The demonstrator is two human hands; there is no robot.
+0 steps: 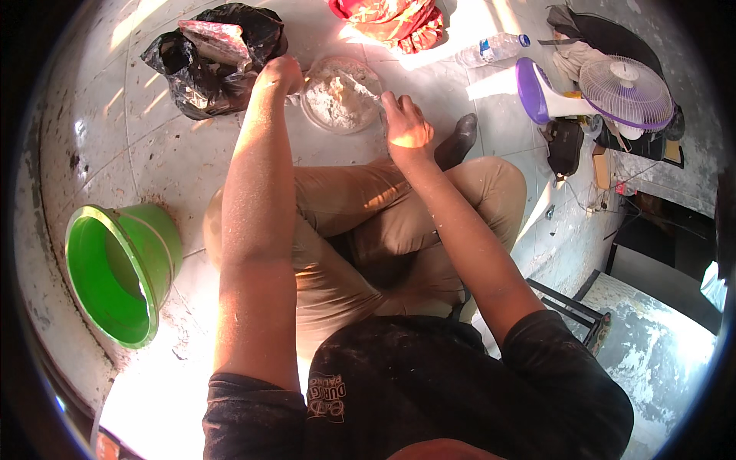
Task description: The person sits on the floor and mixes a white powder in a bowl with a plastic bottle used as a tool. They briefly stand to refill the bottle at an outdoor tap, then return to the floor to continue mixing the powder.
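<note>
A round clear bowl [308, 113] stands on the tiled floor in front of my crossed legs. Inside it lies a clumpy white powder or dough-like mix [335, 107] with a yellowish patch. My left hand [280, 75] is closed at the bowl's left rim, its fingertips mostly turned away from view. On the opposite side, my right hand [406, 126] grips a slim pale utensil [366, 90], which slants into the mix. White stuff coats the utensil, so its exact kind cannot be made out.
A black plastic bag [180, 77] with packages sits left of the bowl. Beyond lies a red cloth or bag [399, 23], with a clear plastic bottle [494, 50] to its right. A purple-and-white fan [625, 92] lies at right; a green bucket [165, 241] stands left.
</note>
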